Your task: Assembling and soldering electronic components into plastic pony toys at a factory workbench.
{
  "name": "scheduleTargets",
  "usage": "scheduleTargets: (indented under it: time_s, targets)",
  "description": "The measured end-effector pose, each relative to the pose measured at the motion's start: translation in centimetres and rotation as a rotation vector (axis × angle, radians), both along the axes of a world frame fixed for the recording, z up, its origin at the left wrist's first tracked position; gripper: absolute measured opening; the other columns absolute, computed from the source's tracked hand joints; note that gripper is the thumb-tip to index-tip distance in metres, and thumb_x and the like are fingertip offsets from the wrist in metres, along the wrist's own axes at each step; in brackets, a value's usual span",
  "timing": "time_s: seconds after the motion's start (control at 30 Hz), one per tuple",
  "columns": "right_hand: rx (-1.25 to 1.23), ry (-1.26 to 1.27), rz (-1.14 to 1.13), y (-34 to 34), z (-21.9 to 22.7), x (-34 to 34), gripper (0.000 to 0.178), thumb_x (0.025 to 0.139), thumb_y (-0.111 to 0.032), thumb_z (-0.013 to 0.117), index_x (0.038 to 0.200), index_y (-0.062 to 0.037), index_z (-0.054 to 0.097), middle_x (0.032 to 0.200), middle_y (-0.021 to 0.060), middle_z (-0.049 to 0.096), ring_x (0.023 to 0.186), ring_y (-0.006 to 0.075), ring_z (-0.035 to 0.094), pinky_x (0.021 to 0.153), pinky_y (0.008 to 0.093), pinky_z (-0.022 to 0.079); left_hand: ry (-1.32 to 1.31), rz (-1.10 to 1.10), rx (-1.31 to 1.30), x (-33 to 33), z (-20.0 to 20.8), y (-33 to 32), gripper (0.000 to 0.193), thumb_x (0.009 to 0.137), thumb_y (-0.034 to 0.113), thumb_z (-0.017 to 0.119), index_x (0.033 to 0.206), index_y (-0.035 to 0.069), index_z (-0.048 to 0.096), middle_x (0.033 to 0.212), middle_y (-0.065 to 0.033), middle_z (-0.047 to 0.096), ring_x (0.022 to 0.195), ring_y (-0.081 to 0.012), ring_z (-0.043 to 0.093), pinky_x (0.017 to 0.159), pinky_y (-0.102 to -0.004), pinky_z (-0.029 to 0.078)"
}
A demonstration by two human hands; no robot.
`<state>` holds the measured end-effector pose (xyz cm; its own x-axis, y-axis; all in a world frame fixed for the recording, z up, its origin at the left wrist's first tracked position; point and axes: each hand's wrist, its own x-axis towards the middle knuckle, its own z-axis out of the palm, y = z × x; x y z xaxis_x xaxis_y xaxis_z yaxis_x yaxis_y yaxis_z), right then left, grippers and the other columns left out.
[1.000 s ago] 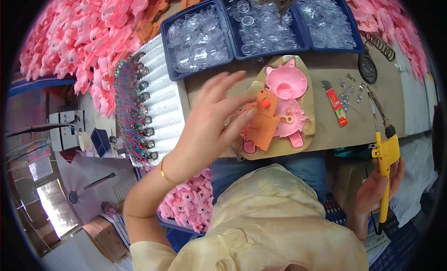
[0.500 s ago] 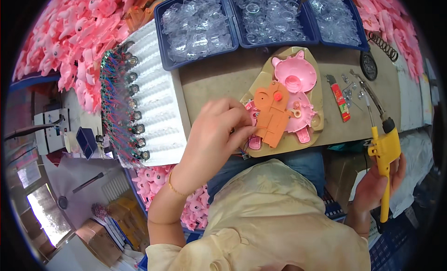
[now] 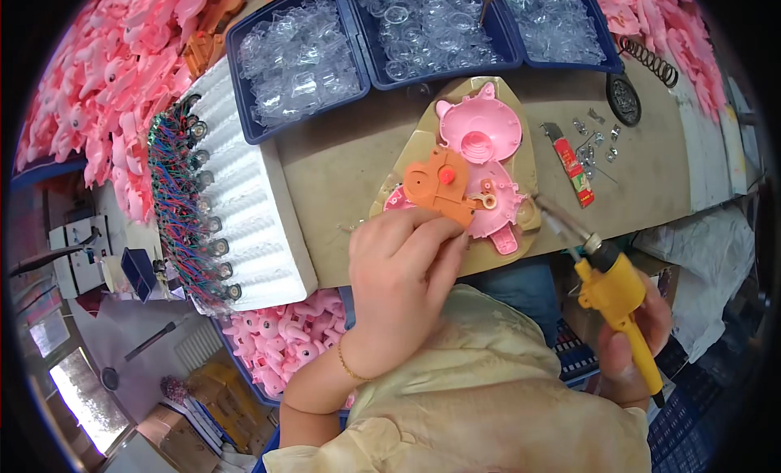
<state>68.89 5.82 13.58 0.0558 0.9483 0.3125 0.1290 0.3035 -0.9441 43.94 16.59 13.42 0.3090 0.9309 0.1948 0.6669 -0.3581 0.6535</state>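
Observation:
In front of me, a pink animal-shaped toy shell (image 3: 482,125) lies in a tan fixture board (image 3: 514,91). An orange plastic part (image 3: 436,180) with a red round piece rests over its left portion. My left hand (image 3: 400,265) covers the lower end of that orange part. Its fingers are bent and pressed together, and what they pinch is hidden beneath them. My right hand (image 3: 639,326) grips a yellow soldering gun (image 3: 612,290) by its handle. The gun's tip points up and left, close to the fixture's right edge.
Blue bins (image 3: 301,66) of clear plastic parts line the table's back. A white foam tray (image 3: 252,221) with wired speakers stands left. A red packet (image 3: 569,165) and small metal bits (image 3: 598,139) lie right, near a wire coil (image 3: 651,60). Pink shells (image 3: 106,74) are heaped far left.
My left hand has moved from the fixture's left edge onto the lower end of the orange part. The soldering gun has come left toward the fixture, and the whole view has shifted.

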Motion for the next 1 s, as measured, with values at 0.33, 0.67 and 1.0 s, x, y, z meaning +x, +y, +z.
scheduleTargets:
  time_s: [0.33,0.67,1.0]
  targets:
    - [-0.003,-0.041,0.357,1.9,0.5,-0.2,0.053,0.083,-0.025,0.065,0.125,-0.0102,0.036,0.118,0.0353,0.043,0.095,0.0348,0.058,0.075,0.0395,0.052,-0.054,-0.010,-0.188,-0.4,0.9,0.9,0.009,0.073,0.011,0.067,0.080,0.007,0.063,0.079,-0.0050,0.058,0.077,-0.0237,0.054,0.071,-0.0340,0.039]
    - [-0.050,-0.019,0.400,2.5,0.9,-0.5,0.042,0.082,-0.018,0.065,0.113,-0.0090,0.039,0.117,0.0369,0.043,0.093,0.0359,0.059,0.073,0.0402,0.053,-0.080,-0.048,-0.204,-0.6,1.3,1.5,0.006,0.075,0.006,0.066,0.075,0.003,0.061,0.072,-0.0044,0.058,0.066,-0.0174,0.050,0.061,-0.0277,0.040]
    - [-0.016,-0.086,0.391,2.1,0.6,-0.4,0.047,0.084,-0.015,0.062,0.121,-0.0082,0.035,0.120,0.0357,0.042,0.103,0.0389,0.055,0.080,0.0446,0.050,-0.051,-0.062,-0.226,-0.9,1.3,1.6,0.005,0.075,0.007,0.066,0.075,0.003,0.062,0.073,-0.0042,0.059,0.066,-0.0171,0.051,0.062,-0.0278,0.040]
